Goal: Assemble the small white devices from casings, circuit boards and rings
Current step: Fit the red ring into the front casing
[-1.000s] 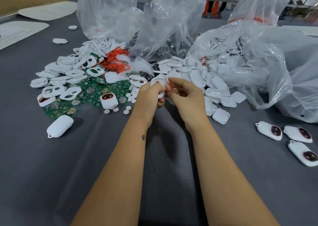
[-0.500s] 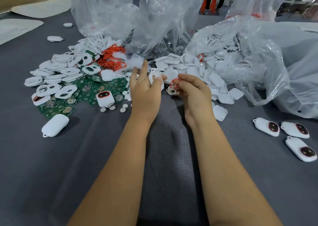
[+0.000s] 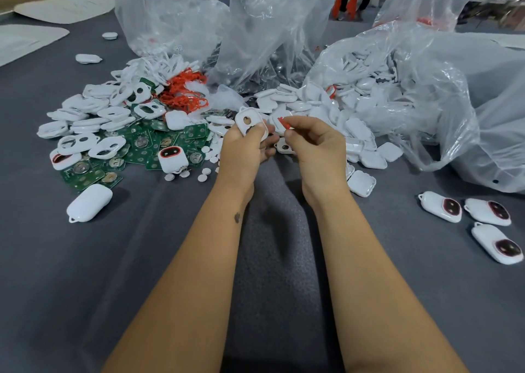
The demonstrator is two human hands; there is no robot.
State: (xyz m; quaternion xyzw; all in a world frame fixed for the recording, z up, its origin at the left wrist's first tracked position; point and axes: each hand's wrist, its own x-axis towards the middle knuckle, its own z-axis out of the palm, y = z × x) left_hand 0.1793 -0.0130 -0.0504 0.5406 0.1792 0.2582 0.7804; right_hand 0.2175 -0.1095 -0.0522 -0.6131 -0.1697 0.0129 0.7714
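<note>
Probably the left hand (image 3: pixel 244 148) grips the white casing (image 3: pixel 250 122) (openings upward) so the right hand (image 3: pixel 315 145), pinching a red ring (image 3: pixel 284 123), can seat it.

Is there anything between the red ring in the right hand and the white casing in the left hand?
Nothing visible. The right hand pinches the red ring just right of the white casing, which the left hand holds with its cut-out face toward the camera. Only a short open gap separates them, above the pile.
</note>
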